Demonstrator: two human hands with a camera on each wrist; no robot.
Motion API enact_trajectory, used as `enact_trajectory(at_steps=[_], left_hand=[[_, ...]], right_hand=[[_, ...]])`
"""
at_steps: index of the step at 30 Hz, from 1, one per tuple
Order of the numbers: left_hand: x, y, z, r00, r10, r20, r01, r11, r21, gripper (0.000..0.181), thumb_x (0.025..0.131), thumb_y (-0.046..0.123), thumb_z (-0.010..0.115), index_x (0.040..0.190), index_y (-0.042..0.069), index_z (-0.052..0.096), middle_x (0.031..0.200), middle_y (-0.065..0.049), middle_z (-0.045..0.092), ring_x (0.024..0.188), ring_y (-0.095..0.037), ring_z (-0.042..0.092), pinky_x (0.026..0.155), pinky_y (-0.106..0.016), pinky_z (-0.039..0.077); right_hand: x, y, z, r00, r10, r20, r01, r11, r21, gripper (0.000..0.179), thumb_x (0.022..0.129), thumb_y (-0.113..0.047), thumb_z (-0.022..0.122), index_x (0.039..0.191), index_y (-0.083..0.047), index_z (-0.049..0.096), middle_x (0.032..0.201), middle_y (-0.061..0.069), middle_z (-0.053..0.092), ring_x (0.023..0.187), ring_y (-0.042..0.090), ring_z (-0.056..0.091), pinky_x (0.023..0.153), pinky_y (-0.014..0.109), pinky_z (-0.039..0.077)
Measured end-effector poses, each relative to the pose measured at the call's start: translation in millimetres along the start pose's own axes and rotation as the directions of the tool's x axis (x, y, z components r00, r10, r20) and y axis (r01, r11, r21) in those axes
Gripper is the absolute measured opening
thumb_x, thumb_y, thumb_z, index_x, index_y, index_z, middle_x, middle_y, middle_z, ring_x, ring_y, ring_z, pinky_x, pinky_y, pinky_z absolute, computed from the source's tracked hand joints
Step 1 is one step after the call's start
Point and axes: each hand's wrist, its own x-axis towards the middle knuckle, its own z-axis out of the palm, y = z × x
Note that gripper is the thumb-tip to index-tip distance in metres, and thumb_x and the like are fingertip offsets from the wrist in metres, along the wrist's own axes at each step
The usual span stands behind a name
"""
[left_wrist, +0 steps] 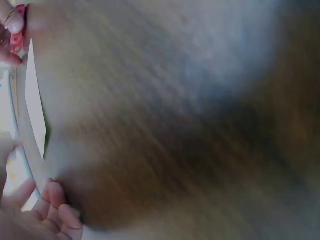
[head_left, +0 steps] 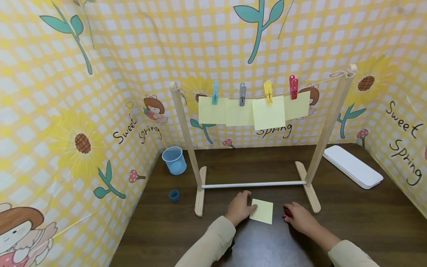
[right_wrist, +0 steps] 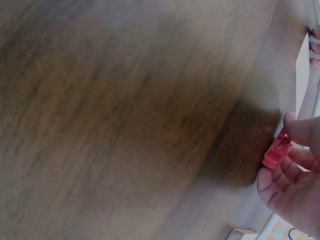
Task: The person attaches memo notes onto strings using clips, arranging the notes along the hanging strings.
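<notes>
A pale yellow sticky note (head_left: pixel 261 211) lies on the dark wooden table, its thin edge showing as a strip in the left wrist view. My left hand (head_left: pixel 239 208) is at the note's left side, thumb over its edge in the head view; its fingers are loosely bent with nothing in them. To the right of the note, my right hand (head_left: pixel 300 218) pinches a red clothespin (right_wrist: pixel 278 150) between thumb and fingers, low over the table. Behind both hands stands a wooden rack (head_left: pixel 325 137), its string carrying several similar notes (head_left: pixel 212 113) under blue, grey, yellow and red clothespins (head_left: pixel 294 87).
A white bar (head_left: pixel 253 184) joins the rack's feet just beyond my hands. On the left are a light blue bucket (head_left: pixel 178 165) and a small blue ring-shaped piece (head_left: pixel 174 195). A white flat case (head_left: pixel 353 167) lies at the right. Patterned cloth (head_left: pixel 126 74) encloses the table.
</notes>
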Motion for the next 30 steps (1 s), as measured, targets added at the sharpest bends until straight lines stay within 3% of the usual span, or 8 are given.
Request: enact_trajectory(at_steps=[3, 7, 15, 22, 24, 26, 27, 30], left_hand=[[-3.3, 5.9, 2.6, 0.997, 0.044, 0.067, -0.055, 0.983, 0.173, 0.066, 0.073, 0.049, 0.074, 0.126, 0.014, 0.054, 0.102, -0.008, 0.051, 0.088, -0.026, 0.055, 0.067, -0.038, 0.047], [-4.3, 9.3, 4.6, 0.994, 0.074, 0.079, -0.090, 0.970, 0.225, 0.067, 0.068, 0.050, 0.077, 0.123, 0.016, 0.057, 0.101, -0.009, 0.048, 0.085, -0.026, 0.053, 0.065, -0.038, 0.046], [-5.0, 13.6, 4.7, 0.998, 0.041, 0.050, -0.047, 0.992, 0.115, 0.046, 0.066, 0.038, 0.082, 0.095, 0.014, 0.055, 0.085, -0.002, 0.046, 0.073, -0.019, 0.049, 0.059, -0.032, 0.041], [-8.2, 14.8, 5.7, 1.000, -0.019, -0.018, 0.015, 0.988, -0.155, 0.048, 0.063, 0.008, 0.082, 0.095, 0.012, 0.046, 0.075, -0.004, 0.059, 0.063, -0.016, 0.052, 0.056, -0.028, 0.042], [-7.7, 14.7, 6.1, 0.999, -0.043, -0.008, 0.040, 0.961, -0.275, 0.049, 0.064, 0.003, 0.081, 0.099, 0.010, 0.047, 0.076, -0.005, 0.058, 0.064, -0.015, 0.052, 0.056, -0.027, 0.044], [-6.7, 15.1, 5.5, 0.997, -0.079, 0.027, 0.083, 0.905, -0.417, 0.054, 0.066, -0.001, 0.080, 0.108, 0.008, 0.047, 0.076, -0.005, 0.058, 0.063, -0.014, 0.054, 0.055, -0.027, 0.046], [-6.2, 15.9, 4.5, 0.995, -0.088, 0.048, 0.100, 0.866, -0.490, 0.058, 0.067, -0.002, 0.079, 0.114, 0.006, 0.046, 0.076, -0.006, 0.058, 0.062, -0.013, 0.055, 0.054, -0.027, 0.048], [-4.2, 19.9, 0.2, 0.988, -0.108, 0.111, 0.155, 0.706, -0.691, 0.065, 0.070, -0.008, 0.075, 0.124, 0.001, 0.041, 0.077, -0.008, 0.060, 0.060, -0.016, 0.060, 0.050, -0.032, 0.052]], right_hand=[[-0.5, 1.0, 0.0, 1.000, 0.003, 0.008, -0.003, 1.000, 0.007, 0.040, 0.074, -0.009, 0.076, 0.108, 0.006, 0.060, 0.086, 0.010, 0.055, 0.074, 0.019, 0.055, 0.066, 0.038, 0.047], [-1.1, 0.2, -0.6, 1.000, -0.004, 0.014, 0.004, 1.000, 0.012, 0.040, 0.074, -0.009, 0.076, 0.108, 0.006, 0.060, 0.086, 0.009, 0.054, 0.073, 0.019, 0.054, 0.065, 0.037, 0.047], [-3.8, 1.2, 0.9, 1.000, -0.024, -0.019, 0.024, 1.000, 0.008, 0.039, 0.074, -0.008, 0.076, 0.107, 0.008, 0.061, 0.086, 0.011, 0.054, 0.074, 0.020, 0.054, 0.066, 0.038, 0.047], [-3.9, 2.3, 2.2, 1.000, -0.018, -0.012, 0.018, 1.000, 0.019, 0.040, 0.075, -0.008, 0.075, 0.109, 0.007, 0.061, 0.089, 0.012, 0.055, 0.076, 0.022, 0.055, 0.068, 0.039, 0.047], [-4.3, 2.0, 0.5, 1.000, -0.012, -0.006, 0.013, 0.999, 0.044, 0.038, 0.076, -0.007, 0.074, 0.109, 0.007, 0.061, 0.090, 0.013, 0.056, 0.078, 0.023, 0.056, 0.069, 0.039, 0.048], [-5.0, 2.0, -2.5, 1.000, -0.009, -0.002, 0.009, 0.997, 0.070, 0.035, 0.076, -0.005, 0.073, 0.107, 0.007, 0.061, 0.090, 0.013, 0.057, 0.078, 0.023, 0.057, 0.069, 0.039, 0.048], [-5.7, 2.1, -4.6, 1.000, -0.011, -0.003, 0.011, 0.996, 0.085, 0.032, 0.077, -0.004, 0.072, 0.105, 0.007, 0.062, 0.090, 0.012, 0.058, 0.079, 0.023, 0.057, 0.069, 0.039, 0.048], [-7.9, 3.5, -13.7, 1.000, -0.026, -0.016, 0.028, 0.991, 0.132, 0.025, 0.077, -0.002, 0.071, 0.099, 0.006, 0.063, 0.087, 0.009, 0.059, 0.079, 0.023, 0.058, 0.069, 0.038, 0.048]])
